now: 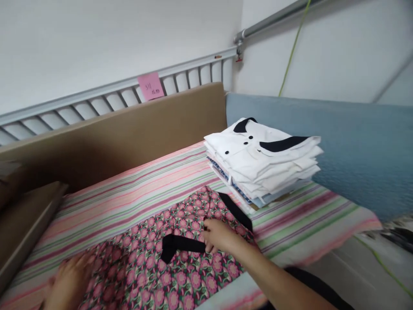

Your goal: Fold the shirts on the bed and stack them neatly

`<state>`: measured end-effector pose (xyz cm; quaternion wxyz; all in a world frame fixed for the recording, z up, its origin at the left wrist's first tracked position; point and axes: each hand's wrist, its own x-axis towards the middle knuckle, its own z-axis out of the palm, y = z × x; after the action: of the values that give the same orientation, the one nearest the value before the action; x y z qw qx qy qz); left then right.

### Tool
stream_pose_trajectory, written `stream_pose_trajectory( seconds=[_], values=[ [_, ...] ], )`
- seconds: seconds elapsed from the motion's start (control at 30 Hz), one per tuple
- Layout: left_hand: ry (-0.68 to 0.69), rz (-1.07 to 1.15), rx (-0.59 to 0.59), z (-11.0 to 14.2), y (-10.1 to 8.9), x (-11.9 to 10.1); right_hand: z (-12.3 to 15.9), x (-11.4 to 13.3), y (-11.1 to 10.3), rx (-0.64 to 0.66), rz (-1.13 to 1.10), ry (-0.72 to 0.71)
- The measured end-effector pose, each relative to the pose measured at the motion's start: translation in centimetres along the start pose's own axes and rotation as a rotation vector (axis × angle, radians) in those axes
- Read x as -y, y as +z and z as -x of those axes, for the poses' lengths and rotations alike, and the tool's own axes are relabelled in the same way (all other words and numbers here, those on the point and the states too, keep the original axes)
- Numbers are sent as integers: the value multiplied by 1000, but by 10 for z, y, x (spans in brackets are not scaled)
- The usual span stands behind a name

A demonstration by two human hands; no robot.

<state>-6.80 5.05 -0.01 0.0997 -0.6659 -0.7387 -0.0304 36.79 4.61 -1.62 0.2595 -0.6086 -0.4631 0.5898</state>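
Patterned garment on a covered surface, seen from above the hands. The flowered garment [151,258], pink and green on a dark ground, lies spread out beneath and between the two hands, its near edge cut off by the frame. The right hand [220,236] has its fingers bent and drawn together on the end of a black band [187,244], which runs from the fingertips toward the left hand and bends near its far end. A second black strip [237,212] edges the garment just beyond the right hand. The left hand [71,275] (blurred) lies palm down on the cloth, its fingers extended and grasping nothing visible.

Under both hands extends a striped cover [135,178] in pink, green, white and maroon. Beyond the right hand and to its right stands a stack of folded garments [261,159], the uppermost white with black trim and buttons. Left of the left hand is a brown box-like object [30,228]. Farther from both hands, a tan panel [174,116] meets a blue panel [329,129] at a corner. Behind the tan panel are a white radiator [106,102], a pink note [151,85] with handwriting, and a pale wall [122,38]; a grey pipe [274,20] and a yellow-green cord [294,47] occupy the upper right.
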Motion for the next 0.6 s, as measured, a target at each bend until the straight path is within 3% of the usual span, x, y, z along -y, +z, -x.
stream_pose_trajectory(
  seconds=[0.1,0.2,0.27,0.33,0.4,0.5,0.6],
  values=[
    [212,170,37,-7,-12,-83,0,0,-6,-27,101,-119],
    [395,295,81,-5,-20,-185,10,9,-15,-208,134,-354],
    [503,315,112,-2,-17,-243,21,16,-18,-340,177,-548],
    [544,292,175,0,-6,-285,32,21,-16,-407,246,-705],
    [540,244,222,0,10,-309,39,23,-10,-386,310,-776],
    [493,211,220,-4,31,-323,38,17,3,-312,392,-774],
    [462,284,300,-10,28,-321,28,5,14,-300,465,-729]
  ],
)
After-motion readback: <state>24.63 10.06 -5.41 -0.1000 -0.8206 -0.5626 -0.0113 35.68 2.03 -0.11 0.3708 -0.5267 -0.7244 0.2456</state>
